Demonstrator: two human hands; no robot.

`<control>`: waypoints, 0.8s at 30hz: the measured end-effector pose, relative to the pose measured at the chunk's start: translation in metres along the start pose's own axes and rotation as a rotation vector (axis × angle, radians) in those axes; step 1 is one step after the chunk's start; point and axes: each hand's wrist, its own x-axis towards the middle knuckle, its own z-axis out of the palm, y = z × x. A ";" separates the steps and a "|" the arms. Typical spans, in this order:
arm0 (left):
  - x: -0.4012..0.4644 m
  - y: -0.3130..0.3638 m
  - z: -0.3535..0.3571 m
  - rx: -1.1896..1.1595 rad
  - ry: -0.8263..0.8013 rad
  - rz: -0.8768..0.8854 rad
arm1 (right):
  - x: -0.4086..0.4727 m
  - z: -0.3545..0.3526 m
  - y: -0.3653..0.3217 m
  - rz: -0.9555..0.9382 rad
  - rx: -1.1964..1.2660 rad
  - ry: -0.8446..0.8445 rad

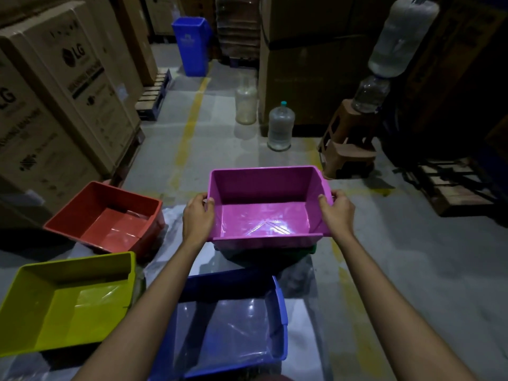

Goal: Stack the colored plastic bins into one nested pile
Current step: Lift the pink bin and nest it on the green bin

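Both hands, left hand (198, 215) and right hand (337, 210), have fingers clamped on the side rims of the magenta rectangular plastic bin (265, 207), held over a dark green bin (275, 255) at centre. It looks light, stiff and slick; rims suit gripping.

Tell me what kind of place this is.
Most likely a warehouse or stockroom: tall LG cartons stacked on the left, wooden pallets on a concrete floor, and a yellow aisle line painted along it.

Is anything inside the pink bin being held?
Empty: the pink bin shows only its bare, shiny floor, gripped by the left hand and right hand.
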 end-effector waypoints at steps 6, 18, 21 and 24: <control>0.021 -0.025 0.027 0.069 -0.049 -0.019 | 0.011 0.024 0.025 -0.046 -0.084 -0.043; 0.017 -0.052 0.052 0.132 -0.178 0.012 | 0.010 0.052 0.070 -0.050 -0.248 -0.106; 0.016 -0.058 0.054 0.158 -0.207 0.008 | 0.008 0.055 0.070 -0.031 -0.271 -0.121; 0.017 -0.065 0.055 0.180 -0.223 -0.006 | 0.005 0.058 0.069 -0.023 -0.338 -0.140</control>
